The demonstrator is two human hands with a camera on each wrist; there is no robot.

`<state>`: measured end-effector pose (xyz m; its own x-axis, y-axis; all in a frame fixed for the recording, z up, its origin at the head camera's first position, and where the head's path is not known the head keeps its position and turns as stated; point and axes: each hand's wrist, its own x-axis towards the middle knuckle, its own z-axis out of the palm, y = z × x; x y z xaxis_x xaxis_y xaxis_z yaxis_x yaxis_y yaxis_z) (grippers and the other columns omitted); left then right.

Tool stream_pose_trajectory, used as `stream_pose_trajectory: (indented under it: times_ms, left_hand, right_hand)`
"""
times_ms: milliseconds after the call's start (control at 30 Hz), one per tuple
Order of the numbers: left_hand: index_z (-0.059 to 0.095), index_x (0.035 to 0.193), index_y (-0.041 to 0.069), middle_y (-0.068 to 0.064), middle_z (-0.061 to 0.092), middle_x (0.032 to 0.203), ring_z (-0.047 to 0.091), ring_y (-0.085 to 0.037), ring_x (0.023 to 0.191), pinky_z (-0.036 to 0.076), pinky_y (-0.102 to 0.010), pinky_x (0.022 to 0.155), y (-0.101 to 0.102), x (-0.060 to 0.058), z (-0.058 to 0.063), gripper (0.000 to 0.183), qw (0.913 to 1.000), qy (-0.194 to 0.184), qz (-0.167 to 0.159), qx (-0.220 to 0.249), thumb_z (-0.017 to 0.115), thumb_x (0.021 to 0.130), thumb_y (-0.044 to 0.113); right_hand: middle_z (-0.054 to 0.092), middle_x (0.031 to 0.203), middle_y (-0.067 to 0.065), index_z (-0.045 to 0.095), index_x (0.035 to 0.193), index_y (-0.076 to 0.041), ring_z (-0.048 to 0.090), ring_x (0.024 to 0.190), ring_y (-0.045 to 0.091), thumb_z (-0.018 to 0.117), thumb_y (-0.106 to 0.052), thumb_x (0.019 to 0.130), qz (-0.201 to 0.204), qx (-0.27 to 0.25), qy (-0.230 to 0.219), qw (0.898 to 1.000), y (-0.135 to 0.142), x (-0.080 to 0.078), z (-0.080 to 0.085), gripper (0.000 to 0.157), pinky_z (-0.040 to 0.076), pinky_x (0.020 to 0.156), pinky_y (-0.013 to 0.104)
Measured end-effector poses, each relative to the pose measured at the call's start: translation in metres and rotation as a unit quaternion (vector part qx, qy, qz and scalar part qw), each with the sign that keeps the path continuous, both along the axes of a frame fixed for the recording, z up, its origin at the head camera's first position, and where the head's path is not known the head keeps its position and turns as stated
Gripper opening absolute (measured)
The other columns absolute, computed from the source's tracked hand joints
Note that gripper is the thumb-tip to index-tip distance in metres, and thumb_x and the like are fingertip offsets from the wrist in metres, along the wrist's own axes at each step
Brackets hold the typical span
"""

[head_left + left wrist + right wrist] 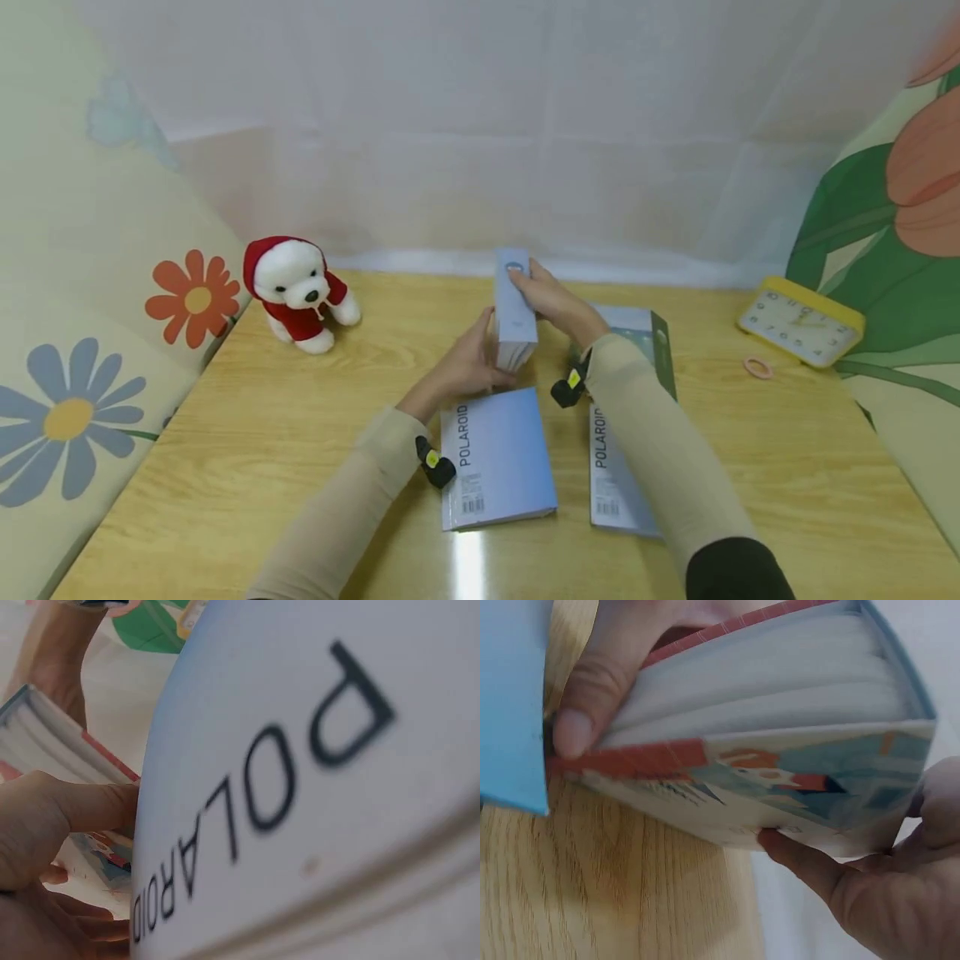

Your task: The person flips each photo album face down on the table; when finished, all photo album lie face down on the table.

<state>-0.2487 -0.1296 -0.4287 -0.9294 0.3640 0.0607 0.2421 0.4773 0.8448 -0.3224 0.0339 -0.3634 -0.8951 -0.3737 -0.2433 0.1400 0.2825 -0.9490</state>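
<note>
A thick album (516, 312) with a pale blue spine is held up between both hands, tilted, spine toward me. My left hand (467, 365) grips its lower end; in the right wrist view its thumb (592, 697) lies over the red cover edge. Higher up, my right hand (553, 300) holds the spine side, thumb near the round spine hole. The right wrist view shows the illustrated cover (802, 780) and white page edges. Just below the hands lies a blue-white POLAROID album (498, 458), large in the left wrist view.
Another POLAROID album (618, 496) lies to the right, partly under the right forearm, with a green-edged book (663, 350) behind it. A plush dog (300, 292) in red sits back left. A yellow clock (802, 321) and a pink ring (757, 367) are at right.
</note>
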Motion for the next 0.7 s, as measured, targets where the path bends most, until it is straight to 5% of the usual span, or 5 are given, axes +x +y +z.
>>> stream_pose_trajectory:
  times_ms: [133,233,433,567,700]
  left_hand:
    - [0.016,0.158,0.005,-0.021,0.037,0.152,0.039,-0.036,0.137,0.027,-0.05,0.116,-0.011,-0.001,0.003,0.114,0.9973,0.012,-0.009,-0.072,0.088,0.069,0.005]
    - [0.019,0.156,-0.001,-0.028,0.027,0.156,0.028,-0.043,0.142,0.022,-0.054,0.117,-0.019,0.001,0.003,0.109,0.9897,0.011,-0.002,-0.143,0.087,0.072,0.008]
    - [0.035,0.152,0.001,-0.033,0.015,0.158,0.013,-0.051,0.145,0.014,-0.061,0.116,-0.029,0.005,0.002,0.094,0.9723,0.015,0.011,-0.233,0.086,0.075,0.019]
    - [0.039,0.151,0.001,-0.033,0.015,0.157,0.011,-0.053,0.144,0.014,-0.062,0.115,-0.035,0.007,0.003,0.091,0.9669,0.023,0.019,-0.253,0.086,0.076,0.025]
    - [0.024,0.157,0.005,-0.034,0.013,0.158,0.009,-0.054,0.144,0.012,-0.064,0.115,-0.041,0.008,0.013,0.101,0.9684,0.004,-0.016,-0.249,0.083,0.08,0.032]
  right_hand:
    - [0.009,0.163,0.023,-0.003,0.158,-0.001,0.017,0.147,0.037,0.033,-0.029,0.108,0.016,0.073,0.058,0.996,0.009,0.004,-0.006,0.068,0.017,0.12,0.047]
    - [-0.012,0.163,0.02,-0.003,0.157,-0.001,-0.006,0.149,0.036,0.036,-0.041,0.106,0.041,0.19,0.083,0.977,0.012,0.011,-0.019,0.076,-0.001,0.119,0.052]
    - [-0.014,0.161,0.025,-0.006,0.157,0.0,-0.004,0.148,0.04,0.04,-0.05,0.103,0.089,0.303,0.096,0.944,0.01,0.025,-0.055,0.087,0.005,0.118,0.057]
    - [-0.014,0.161,0.023,-0.006,0.156,0.0,-0.007,0.149,0.036,0.035,-0.052,0.103,0.094,0.302,0.103,0.943,0.003,0.029,-0.067,0.085,0.004,0.119,0.052]
    - [-0.009,0.162,0.021,-0.001,0.158,-0.001,-0.003,0.149,0.037,0.031,-0.055,0.103,0.084,0.319,0.124,0.936,0.001,0.032,-0.069,0.083,0.005,0.119,0.054]
